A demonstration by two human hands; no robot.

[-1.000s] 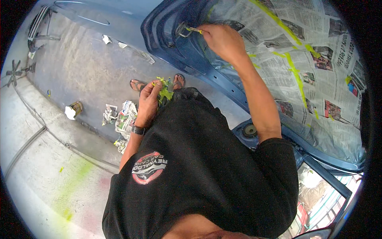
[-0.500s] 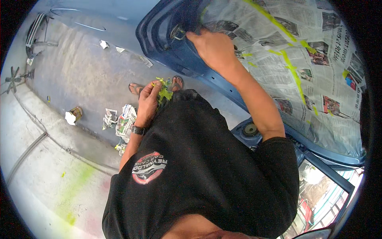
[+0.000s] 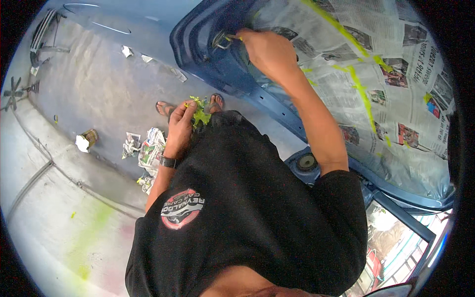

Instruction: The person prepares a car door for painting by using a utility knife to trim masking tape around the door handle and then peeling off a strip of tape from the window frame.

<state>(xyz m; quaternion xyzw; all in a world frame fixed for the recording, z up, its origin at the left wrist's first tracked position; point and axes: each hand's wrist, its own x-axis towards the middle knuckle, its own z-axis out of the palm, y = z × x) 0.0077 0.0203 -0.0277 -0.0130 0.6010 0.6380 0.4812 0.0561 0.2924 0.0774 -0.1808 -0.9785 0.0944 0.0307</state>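
R hand [image 3: 267,49] at door latch [image 3: 221,39]; L hand [image 3: 180,126] w/ green tape wad [image 3: 200,111]

The right hand [image 3: 269,49] is up on the car door [image 3: 208,49], with the door latch [image 3: 221,39] just to its left and sheets of newspaper [image 3: 396,89] taped over the door to its right. The left hand [image 3: 180,126] is lower, against the body, holding wadded tape [image 3: 200,111]. Crumpled paper scraps [image 3: 148,151] lie on the floor [image 3: 89,99] just left of the left hand.
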